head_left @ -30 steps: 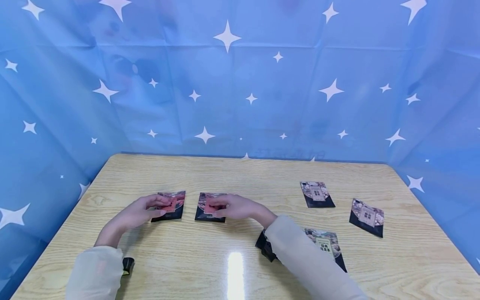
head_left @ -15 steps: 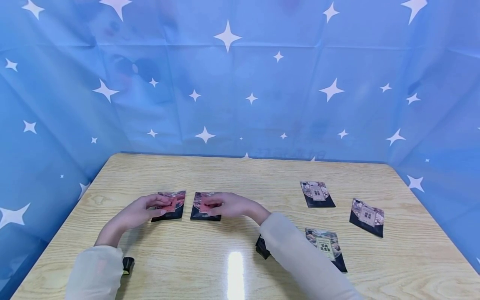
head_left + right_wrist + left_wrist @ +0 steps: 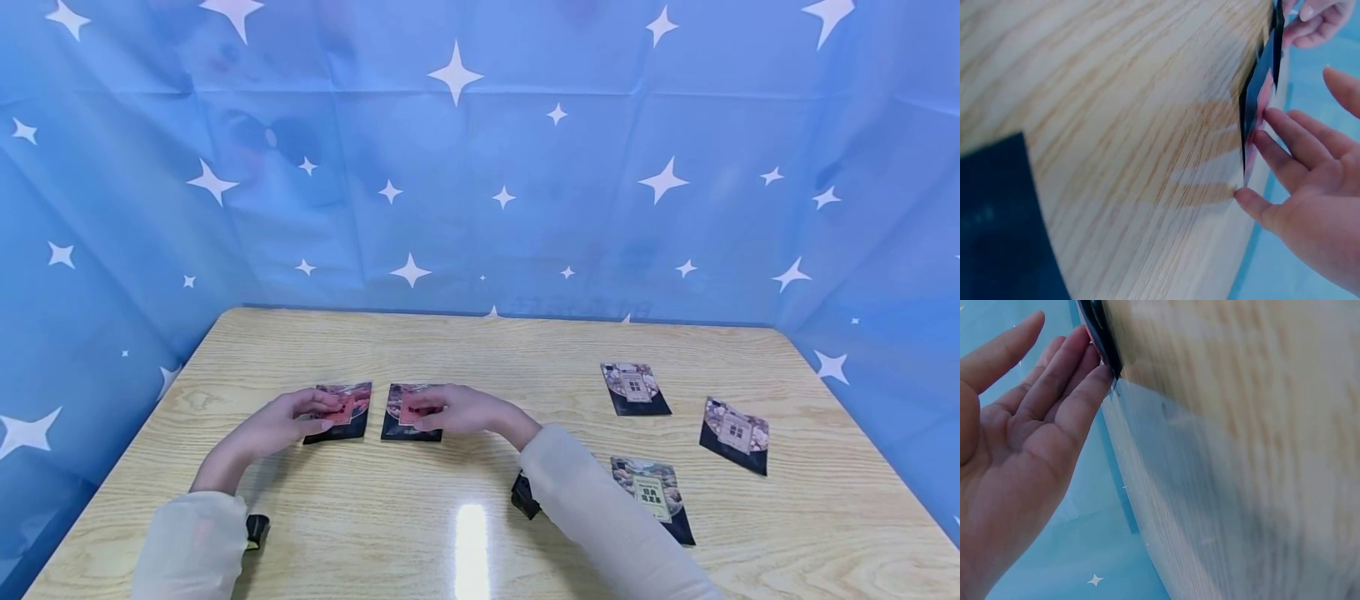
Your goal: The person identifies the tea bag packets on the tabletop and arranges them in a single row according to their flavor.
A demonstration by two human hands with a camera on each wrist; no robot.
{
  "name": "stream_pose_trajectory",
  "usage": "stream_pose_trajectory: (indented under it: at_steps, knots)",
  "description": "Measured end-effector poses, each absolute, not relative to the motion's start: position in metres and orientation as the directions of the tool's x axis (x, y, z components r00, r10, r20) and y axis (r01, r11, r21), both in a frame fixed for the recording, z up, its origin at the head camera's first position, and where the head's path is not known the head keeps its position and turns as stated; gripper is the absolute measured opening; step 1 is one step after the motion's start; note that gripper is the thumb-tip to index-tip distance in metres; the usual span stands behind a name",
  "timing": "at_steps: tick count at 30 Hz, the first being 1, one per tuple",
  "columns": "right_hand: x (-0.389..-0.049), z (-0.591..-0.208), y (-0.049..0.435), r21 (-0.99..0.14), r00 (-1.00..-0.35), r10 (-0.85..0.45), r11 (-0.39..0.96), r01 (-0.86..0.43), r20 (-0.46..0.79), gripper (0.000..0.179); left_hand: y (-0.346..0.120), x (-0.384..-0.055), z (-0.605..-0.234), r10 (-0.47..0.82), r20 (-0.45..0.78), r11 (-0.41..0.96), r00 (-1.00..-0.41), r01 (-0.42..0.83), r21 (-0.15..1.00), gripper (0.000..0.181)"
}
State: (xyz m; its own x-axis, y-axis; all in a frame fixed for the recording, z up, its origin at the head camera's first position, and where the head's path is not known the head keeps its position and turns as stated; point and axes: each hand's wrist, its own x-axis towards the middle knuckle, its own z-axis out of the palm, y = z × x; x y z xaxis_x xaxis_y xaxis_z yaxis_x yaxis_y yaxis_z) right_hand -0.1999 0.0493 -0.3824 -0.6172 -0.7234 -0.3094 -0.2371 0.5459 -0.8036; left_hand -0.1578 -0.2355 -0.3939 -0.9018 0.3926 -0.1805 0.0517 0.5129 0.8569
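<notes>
Two flat black packets with red labels lie side by side at the table's left middle, a narrow gap between them. My left hand point(image 3: 292, 421) rests its fingertips on the left packet point(image 3: 360, 427); its fingers are nearly straight in the left wrist view, where only that packet's dark edge point(image 3: 1104, 334) shows. On the right packet point(image 3: 393, 427) lie the fingertips of my right hand point(image 3: 472, 411). The right wrist view shows these fingers extended and spread, touching the packet's face point(image 3: 1252, 103) and the tabletop without curling round anything. Each hand hides part of its packet.
Two packets with pinkish labels, one farther back point(image 3: 634, 390) and one at the right point(image 3: 735, 437), lie on the wooden table point(image 3: 480, 350). A green-labelled packet point(image 3: 651, 496) and a black object point(image 3: 525, 496) flank the right sleeve. Another dark object point(image 3: 256, 531) touches the left sleeve.
My right hand has slid its red-labelled packet slightly left, narrowing the gap to the other one; over the last half second it stays still. The left hand has not moved.
</notes>
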Motion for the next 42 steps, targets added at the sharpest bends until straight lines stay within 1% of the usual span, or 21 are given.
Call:
stream_pose_trajectory:
  at_steps: [6, 12, 23, 35, 42]
  knots:
    - [-0.201, -0.381, 0.053, -0.799, -0.622, -0.725, 0.544, -0.254, -0.296, 0.049, -0.235, -0.158, -0.394, 0.385, -0.179, 0.512, -0.905, 0.048, 0.858, 0.035]
    - [-0.203, -0.378, 0.063, -0.799, -0.613, -0.741, 0.53, -0.284, -0.274, 0.05, -0.234, -0.157, -0.393, 0.372, -0.185, 0.521, -0.91, 0.04, 0.852, 0.035]
    - [-0.211, -0.367, 0.091, -0.83, -0.626, -0.747, 0.483, -0.278, -0.224, 0.05, -0.235, -0.158, -0.393, 0.383, -0.181, 0.519, -0.906, 0.049, 0.853, 0.035]
    - [-0.219, -0.352, 0.14, -0.836, -0.703, -0.664, 0.517, -0.185, -0.255, 0.059, -0.235, -0.158, -0.396, 0.369, -0.182, 0.525, -0.912, 0.043, 0.85, 0.035]
    - [-0.224, -0.348, 0.182, -0.852, -0.747, -0.623, 0.502, -0.152, -0.233, 0.058, -0.236, -0.157, -0.396, 0.379, -0.177, 0.518, -0.908, 0.05, 0.854, 0.035]
